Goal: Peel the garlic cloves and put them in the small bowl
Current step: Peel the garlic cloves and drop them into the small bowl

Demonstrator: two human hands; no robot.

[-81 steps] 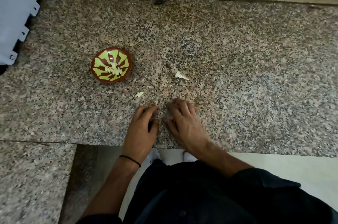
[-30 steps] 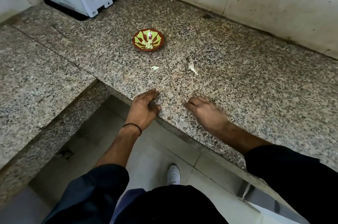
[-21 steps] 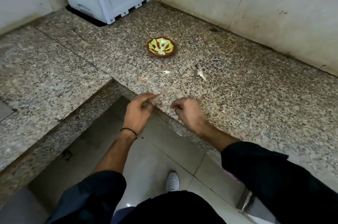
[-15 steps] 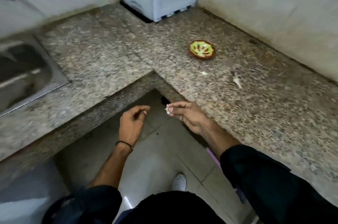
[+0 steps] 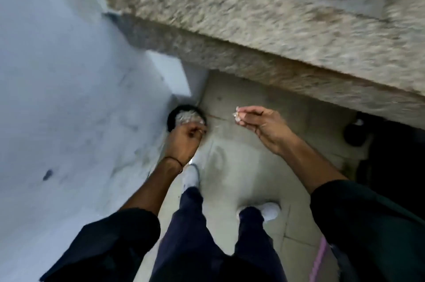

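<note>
Pinching garlic peel, tips of right hand, above floor

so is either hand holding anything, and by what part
Right hand pinches small pale scraps, probably garlic peel, at its fingertips. Left hand is curled above a dark bin; whether it holds anything cannot be told.

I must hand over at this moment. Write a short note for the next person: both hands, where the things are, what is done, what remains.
Right hand: pinches pale scraps, likely garlic peel, above the floor.
Left hand: fingers curled over a dark round container on the floor; unclear if it holds anything.
Small bowl and cloves: not in view; only the counter edge shows.
Done: cannot be judged here.
Left: probably drop the scraps, then check the bowl.
</note>
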